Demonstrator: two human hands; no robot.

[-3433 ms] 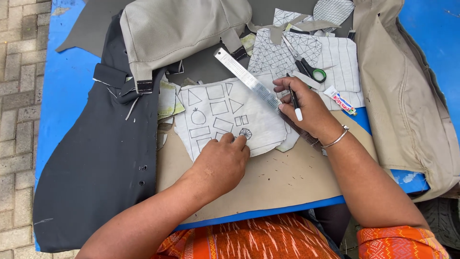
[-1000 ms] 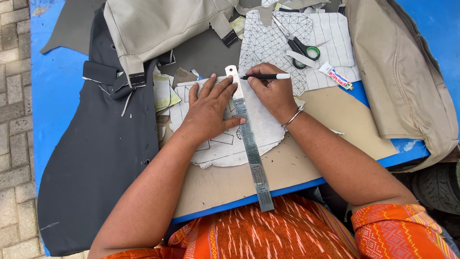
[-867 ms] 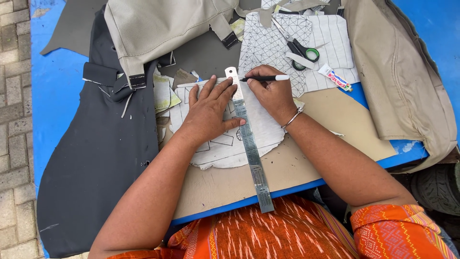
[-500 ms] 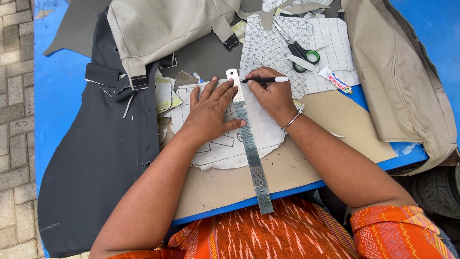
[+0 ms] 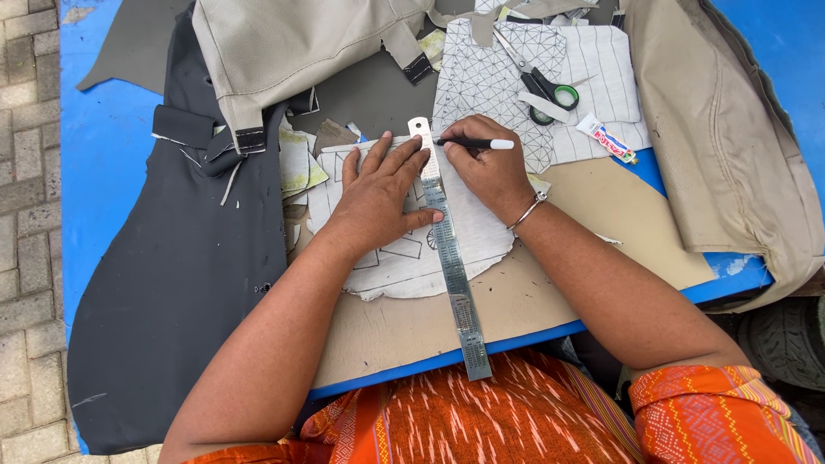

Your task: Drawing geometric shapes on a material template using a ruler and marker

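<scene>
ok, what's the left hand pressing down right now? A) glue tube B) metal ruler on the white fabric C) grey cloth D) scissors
B: the left hand lies flat with its fingers on the ruler, pinning it over the white fabric, while the right hand holds a pen at the ruler's top end. The scissors and tube lie untouched farther back.

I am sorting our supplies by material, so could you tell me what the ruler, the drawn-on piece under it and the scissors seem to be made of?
Ruler: likely steel, a thin grey strip with a dull sheen.
Drawn-on piece: off-white cloth or paper, matte with a ragged edge; hard to say which.
Scissors: metal blades, glossy black and green handles, probably plastic.
</scene>
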